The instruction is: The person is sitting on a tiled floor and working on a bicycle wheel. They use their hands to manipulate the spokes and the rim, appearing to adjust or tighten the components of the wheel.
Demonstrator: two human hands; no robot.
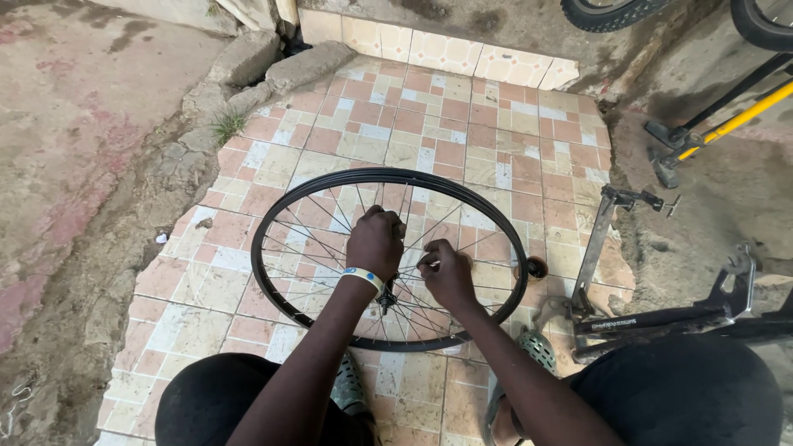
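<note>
Pink tiled floor [462, 124] holds your wheel [388, 177] flat, so it stays steady; your left hand [374, 241] grips the hub; your right hand [446, 272] pinches a spoke [429, 264].

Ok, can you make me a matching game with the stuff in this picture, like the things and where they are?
Things:
1. bicycle wheel
2. wristband
3. yellow bar
4. tuft of grass

Places:
A. on the left hand's wrist
B. far right, by the black tyres
C. flat on the tiled floor, under both hands
D. upper left, at the edge of the tiles

Pairs: 1-C, 2-A, 3-B, 4-D
</note>
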